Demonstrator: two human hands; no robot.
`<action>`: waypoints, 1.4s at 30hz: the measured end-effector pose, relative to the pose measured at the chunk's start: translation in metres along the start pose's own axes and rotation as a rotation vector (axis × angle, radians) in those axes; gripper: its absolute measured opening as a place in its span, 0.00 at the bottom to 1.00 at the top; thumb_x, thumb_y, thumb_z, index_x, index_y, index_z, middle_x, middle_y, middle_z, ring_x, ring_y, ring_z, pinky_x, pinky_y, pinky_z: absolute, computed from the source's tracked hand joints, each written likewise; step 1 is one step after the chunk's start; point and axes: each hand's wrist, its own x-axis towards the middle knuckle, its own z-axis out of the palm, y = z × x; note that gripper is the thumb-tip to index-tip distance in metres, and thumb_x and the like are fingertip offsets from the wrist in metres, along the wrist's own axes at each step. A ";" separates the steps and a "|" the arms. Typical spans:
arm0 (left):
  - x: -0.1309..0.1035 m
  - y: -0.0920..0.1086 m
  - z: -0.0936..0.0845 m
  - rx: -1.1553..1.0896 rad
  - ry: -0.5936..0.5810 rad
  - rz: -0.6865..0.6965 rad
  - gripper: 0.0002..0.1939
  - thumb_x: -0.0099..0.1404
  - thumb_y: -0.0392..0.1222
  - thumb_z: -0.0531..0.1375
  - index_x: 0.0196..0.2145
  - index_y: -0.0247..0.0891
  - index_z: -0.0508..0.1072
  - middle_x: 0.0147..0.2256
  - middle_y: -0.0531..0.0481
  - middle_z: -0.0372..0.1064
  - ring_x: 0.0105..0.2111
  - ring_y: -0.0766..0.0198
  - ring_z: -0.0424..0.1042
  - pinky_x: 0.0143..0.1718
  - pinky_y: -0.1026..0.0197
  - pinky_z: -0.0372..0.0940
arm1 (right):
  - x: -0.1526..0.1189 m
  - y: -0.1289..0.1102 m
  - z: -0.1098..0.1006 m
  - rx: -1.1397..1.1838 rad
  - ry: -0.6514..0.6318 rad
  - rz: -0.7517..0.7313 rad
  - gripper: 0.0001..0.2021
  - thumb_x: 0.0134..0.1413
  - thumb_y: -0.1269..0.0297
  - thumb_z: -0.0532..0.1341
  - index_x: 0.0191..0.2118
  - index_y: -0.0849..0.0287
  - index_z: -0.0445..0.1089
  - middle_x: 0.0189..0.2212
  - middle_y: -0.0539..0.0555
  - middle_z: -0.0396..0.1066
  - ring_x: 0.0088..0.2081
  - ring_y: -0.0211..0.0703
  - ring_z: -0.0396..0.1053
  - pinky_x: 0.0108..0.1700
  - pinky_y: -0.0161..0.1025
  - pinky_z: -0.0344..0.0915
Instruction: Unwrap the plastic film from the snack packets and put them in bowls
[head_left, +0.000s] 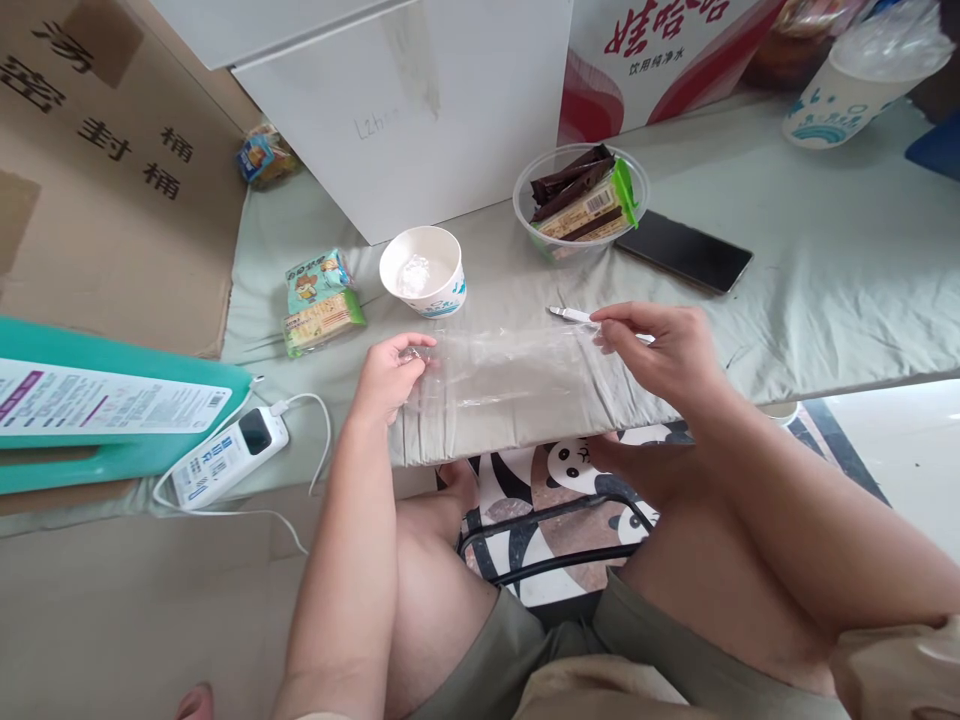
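A clear plastic bag point(510, 370) is stretched between my two hands, just over the cloth-covered surface. My left hand point(394, 375) pinches its left end between thumb and fingers. At the other end, my right hand point(649, 345) is closed on the bag's upper right corner. A white pen-like cutter point(571, 314) with a grey tip lies beside my right fingertips, partly hidden by them; whether they touch it is unclear. Behind the bag stands a white paper cup point(424, 272) with crumpled clear plastic inside.
A clear bowl point(529, 225) of wrapped snacks and a black phone point(686, 252) lie behind my right hand. Two snack packets point(321, 303) are at the left, near a power bank point(229, 458) with a white cable. Boxes point(420, 110) stand along the back.
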 end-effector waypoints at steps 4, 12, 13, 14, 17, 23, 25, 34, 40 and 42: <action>-0.003 0.006 -0.003 -0.094 -0.030 -0.076 0.21 0.40 0.33 0.57 0.34 0.38 0.79 0.27 0.51 0.70 0.20 0.69 0.65 0.16 0.69 0.49 | 0.001 0.001 -0.001 0.060 -0.075 0.054 0.12 0.59 0.67 0.59 0.39 0.54 0.81 0.25 0.50 0.80 0.28 0.45 0.79 0.33 0.40 0.74; -0.004 0.010 -0.005 -0.273 -0.029 -0.039 0.21 0.38 0.34 0.58 0.34 0.37 0.76 0.27 0.55 0.65 0.17 0.73 0.61 0.14 0.70 0.48 | -0.002 0.002 -0.001 -0.006 0.150 -0.119 0.11 0.64 0.65 0.56 0.41 0.52 0.78 0.38 0.54 0.83 0.41 0.49 0.81 0.45 0.47 0.76; -0.004 0.009 -0.005 -0.285 -0.015 -0.025 0.21 0.38 0.34 0.58 0.34 0.37 0.76 0.28 0.54 0.65 0.17 0.74 0.61 0.14 0.70 0.47 | -0.003 0.001 -0.001 -0.012 0.190 -0.139 0.10 0.64 0.64 0.56 0.40 0.51 0.77 0.38 0.55 0.82 0.41 0.49 0.81 0.45 0.47 0.76; -0.003 0.009 -0.004 -0.300 -0.003 -0.014 0.21 0.38 0.34 0.58 0.34 0.37 0.76 0.29 0.54 0.67 0.17 0.74 0.62 0.14 0.70 0.47 | -0.004 0.001 -0.001 0.001 0.217 -0.154 0.09 0.64 0.63 0.57 0.40 0.51 0.76 0.36 0.55 0.82 0.39 0.48 0.80 0.45 0.47 0.76; 0.000 0.010 -0.003 -0.368 0.027 -0.001 0.21 0.38 0.34 0.59 0.34 0.37 0.75 0.35 0.51 0.70 0.17 0.76 0.61 0.14 0.70 0.44 | -0.005 0.004 0.004 0.142 0.221 -0.112 0.07 0.63 0.61 0.59 0.45 0.51 0.72 0.36 0.54 0.79 0.37 0.45 0.78 0.40 0.44 0.76; -0.004 0.016 -0.011 -0.512 -0.010 0.023 0.20 0.37 0.33 0.62 0.33 0.40 0.74 0.47 0.47 0.73 0.20 0.79 0.55 0.15 0.70 0.37 | 0.001 0.014 0.019 0.205 0.088 0.112 0.15 0.61 0.58 0.58 0.52 0.54 0.68 0.45 0.58 0.75 0.46 0.50 0.75 0.39 0.44 0.75; -0.010 0.015 -0.016 -0.557 -0.093 0.056 0.18 0.38 0.37 0.64 0.31 0.41 0.73 0.47 0.47 0.75 0.18 0.80 0.46 0.15 0.69 0.33 | 0.002 0.014 0.017 0.123 0.146 0.031 0.14 0.61 0.58 0.58 0.50 0.54 0.71 0.47 0.59 0.75 0.50 0.52 0.74 0.46 0.48 0.74; -0.035 0.016 0.007 -0.517 -0.411 -0.036 0.17 0.35 0.43 0.66 0.26 0.40 0.68 0.37 0.45 0.74 0.13 0.84 0.37 0.12 0.66 0.29 | -0.003 -0.010 0.026 0.587 -0.464 -0.064 0.24 0.58 0.50 0.65 0.56 0.55 0.66 0.54 0.61 0.75 0.55 0.50 0.75 0.53 0.49 0.73; -0.022 0.032 0.011 -0.320 -0.423 0.003 0.21 0.40 0.35 0.64 0.37 0.40 0.75 0.48 0.43 0.73 0.21 0.73 0.63 0.16 0.66 0.42 | -0.009 -0.028 0.036 0.668 -0.916 0.141 0.09 0.56 0.56 0.65 0.33 0.57 0.70 0.22 0.45 0.67 0.21 0.33 0.63 0.24 0.33 0.63; -0.018 0.025 0.012 -0.325 -0.111 0.106 0.20 0.45 0.34 0.62 0.39 0.42 0.73 0.48 0.47 0.72 0.28 0.68 0.70 0.20 0.66 0.51 | -0.008 -0.024 0.035 0.643 -0.822 0.233 0.09 0.56 0.57 0.66 0.32 0.57 0.69 0.19 0.44 0.64 0.19 0.32 0.60 0.21 0.33 0.60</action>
